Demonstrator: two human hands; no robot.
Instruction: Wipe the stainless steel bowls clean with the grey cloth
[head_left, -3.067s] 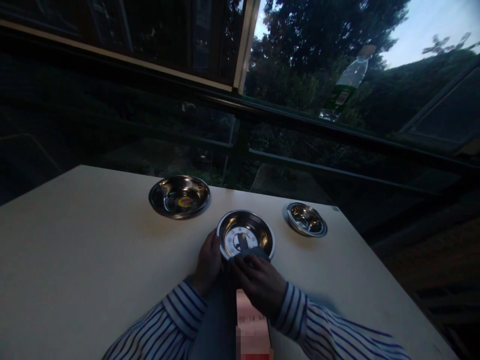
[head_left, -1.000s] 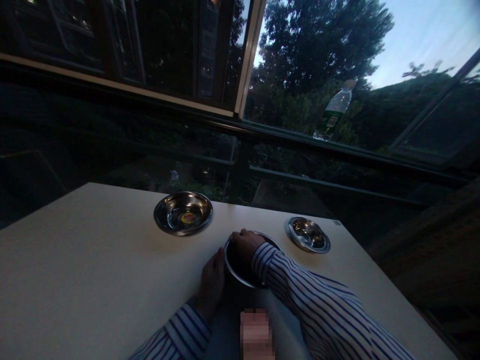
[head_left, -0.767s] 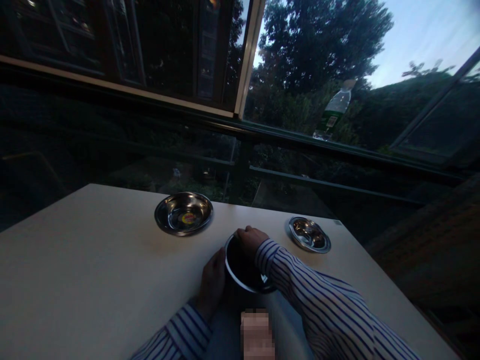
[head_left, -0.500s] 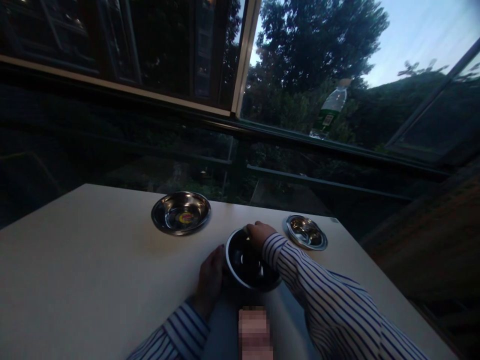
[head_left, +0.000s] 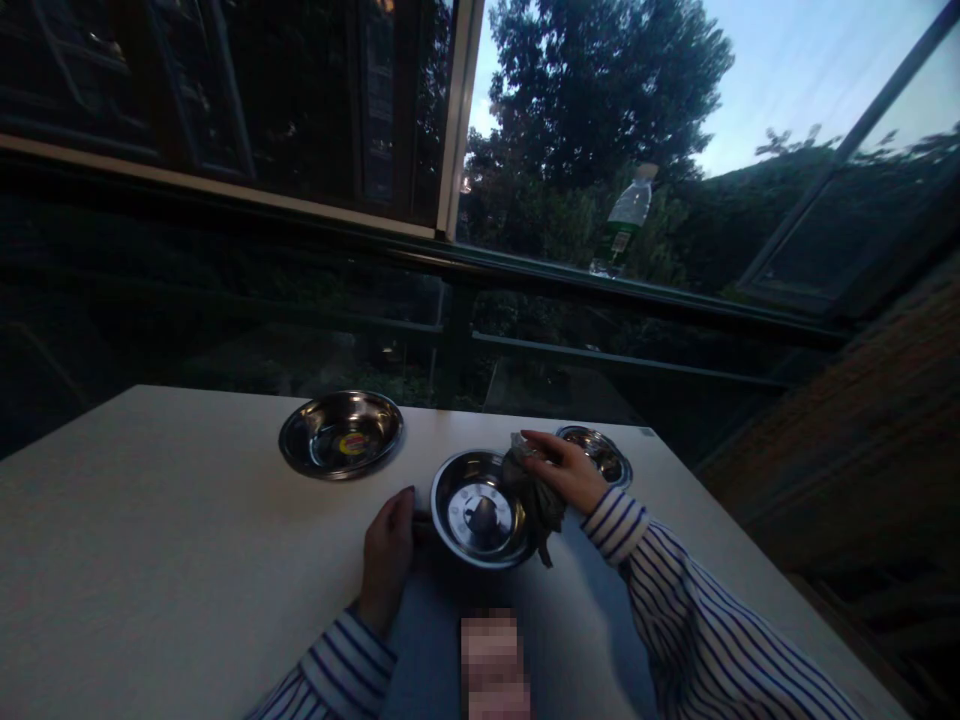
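Observation:
A round steel bowl (head_left: pixel 480 515) with a shiny inside is tilted towards me at the front of the table. My left hand (head_left: pixel 386 555) is closed at its left side, around what looks like a dark handle; the fingertips are partly hidden. A crumpled dark grey-green cloth (head_left: pixel 536 500) hangs over the bowl's right rim. My right hand (head_left: pixel 566 470) pinches this cloth against the outside of the rim, and one end dangles below the fingers.
A wide steel basin (head_left: pixel 341 435) with a yellow-and-red sticker stands at the back left of the white table (head_left: pixel 187 540). Behind my right hand is a smaller steel dish (head_left: pixel 600 452), partly covered. A plastic bottle (head_left: pixel 626 215) stands on the window ledge.
My right hand has come out of the bowl to its right outer rim, bringing the cloth into sight. The bowl's bottom now shows brightly. The view has shifted slightly right.

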